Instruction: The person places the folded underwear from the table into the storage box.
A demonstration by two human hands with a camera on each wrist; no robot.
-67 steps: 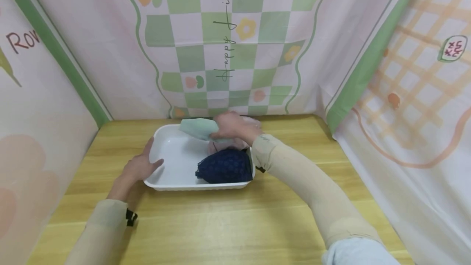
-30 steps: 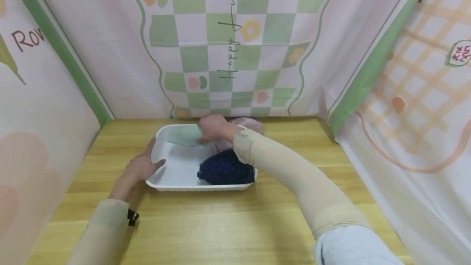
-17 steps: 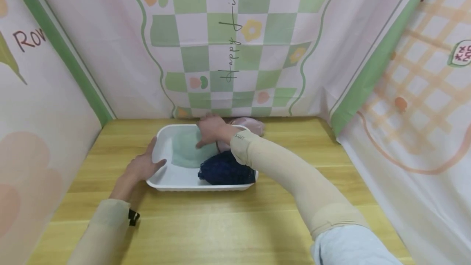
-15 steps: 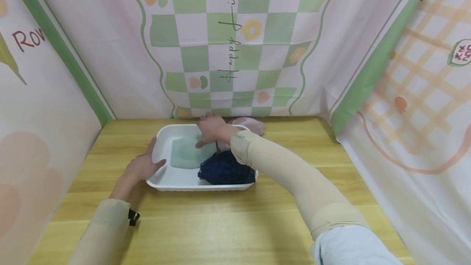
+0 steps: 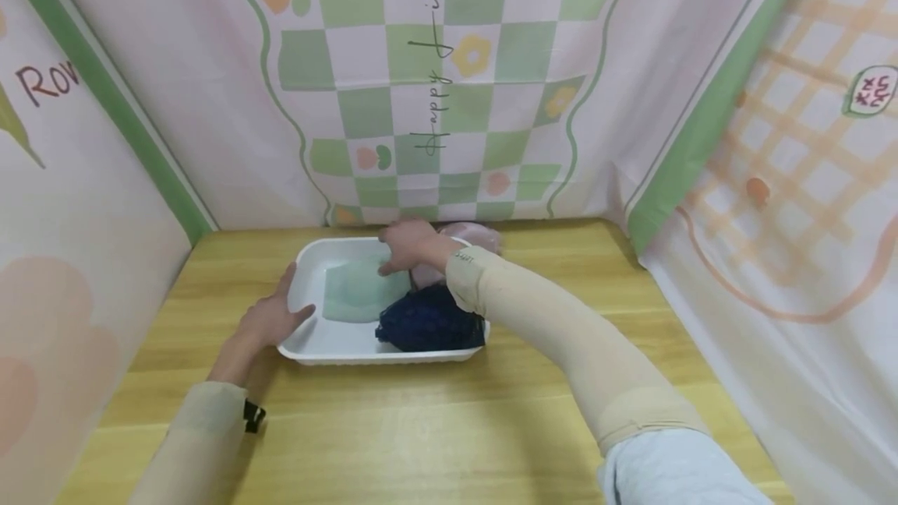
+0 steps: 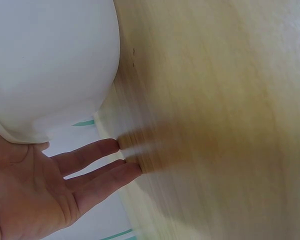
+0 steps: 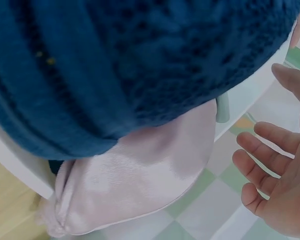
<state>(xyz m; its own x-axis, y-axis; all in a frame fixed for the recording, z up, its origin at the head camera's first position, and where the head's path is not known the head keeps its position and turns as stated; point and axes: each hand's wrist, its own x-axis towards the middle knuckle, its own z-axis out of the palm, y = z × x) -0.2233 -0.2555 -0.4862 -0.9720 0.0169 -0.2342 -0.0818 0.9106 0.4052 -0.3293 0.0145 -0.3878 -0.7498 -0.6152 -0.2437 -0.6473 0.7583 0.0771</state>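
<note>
A white tray [image 5: 330, 351] stands on the table; my left hand [image 5: 270, 318] rests at its left side, thumb over the rim, the other fingers straight outside [image 6: 35, 190]. In the tray's left half lies a pale green piece of smooth underwear [image 5: 351, 294], its exact kind unclear. At the right lies a folded navy lace bra [image 5: 428, 322], textured and banded in the right wrist view [image 7: 180, 60]. Behind it a pink satin bra [image 7: 145, 175] hangs over the far rim. My right hand [image 5: 414, 246] hovers by the green piece, fingers loosely bent and holding nothing [image 7: 280, 165].
The wooden table [image 5: 421, 427] reaches back to a printed cloth wall [image 5: 407, 61]. Further cloth walls close off the left [image 5: 84, 201] and right sides. The tray's far edge is close to the back cloth.
My right hand has carried the folded green piece leftward, set it down inside the tray and let go; it now lies flatter. The left hand has kept its place at the tray.
</note>
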